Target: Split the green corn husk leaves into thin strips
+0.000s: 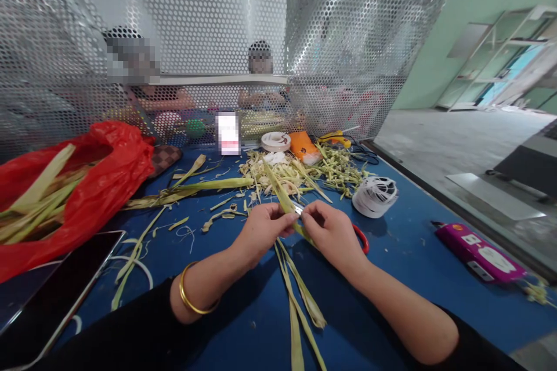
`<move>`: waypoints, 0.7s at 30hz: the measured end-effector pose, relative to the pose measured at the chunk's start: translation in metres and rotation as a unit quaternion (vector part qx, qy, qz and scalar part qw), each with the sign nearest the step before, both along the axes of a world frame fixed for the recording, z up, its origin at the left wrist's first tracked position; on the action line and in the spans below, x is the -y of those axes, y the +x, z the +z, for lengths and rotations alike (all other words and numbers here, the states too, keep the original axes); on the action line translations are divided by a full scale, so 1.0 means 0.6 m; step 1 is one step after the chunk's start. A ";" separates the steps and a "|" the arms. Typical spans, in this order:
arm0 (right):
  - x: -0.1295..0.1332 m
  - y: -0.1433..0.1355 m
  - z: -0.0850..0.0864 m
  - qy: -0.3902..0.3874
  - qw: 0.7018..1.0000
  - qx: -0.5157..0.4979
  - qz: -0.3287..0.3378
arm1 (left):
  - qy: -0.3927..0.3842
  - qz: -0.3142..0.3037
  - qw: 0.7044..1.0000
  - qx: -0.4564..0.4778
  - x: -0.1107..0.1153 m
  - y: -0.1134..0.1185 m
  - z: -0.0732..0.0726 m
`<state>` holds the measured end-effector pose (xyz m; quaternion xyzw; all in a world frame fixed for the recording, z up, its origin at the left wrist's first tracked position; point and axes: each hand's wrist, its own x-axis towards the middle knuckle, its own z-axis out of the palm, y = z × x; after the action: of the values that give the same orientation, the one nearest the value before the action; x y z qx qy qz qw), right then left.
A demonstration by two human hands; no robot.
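Observation:
My left hand point(267, 229) pinches a long yellow-green leaf strip point(278, 185), whose far end points up over the pile of trimmings. My right hand point(333, 235) is closed close beside it, around a pair of scissors. The metal blade point(299, 208) shows between my fingertips, near the leaf, and a red handle point(362, 240) sticks out behind the hand. How the fingers sit on the scissors is partly hidden. Below my hands, several narrow leaf strips point(296, 301) hang or lie toward the front of the blue table point(243, 324).
Pale leaf scraps point(265, 177) heap up ahead. Around them are a tape roll point(275, 141), an orange packet point(304, 148) and a white roll point(375, 196). A red bag point(126, 156) of leaves and a tablet point(65, 295) sit left; a purple box point(481, 252) right. Perforated metal panels point(209, 23) stand behind.

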<state>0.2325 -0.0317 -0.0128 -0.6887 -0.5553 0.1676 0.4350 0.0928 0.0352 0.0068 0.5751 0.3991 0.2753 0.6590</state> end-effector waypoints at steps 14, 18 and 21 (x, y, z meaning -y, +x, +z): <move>-0.026 0.025 0.020 -0.047 0.775 -0.624 -0.092 | -0.101 -0.073 0.984 0.125 -0.015 -0.012 0.010; -0.028 0.032 0.023 -0.025 0.756 -0.646 -0.105 | -0.107 -0.051 0.986 0.114 -0.016 -0.013 0.014; -0.030 0.034 0.018 -0.017 0.750 -0.651 -0.115 | -0.107 -0.032 0.986 0.121 -0.015 -0.013 0.018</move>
<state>0.2528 -0.0137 -0.0018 -0.4791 -0.0517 0.5337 0.6950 0.0852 0.0442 0.0173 0.4760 0.3253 0.2774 0.7685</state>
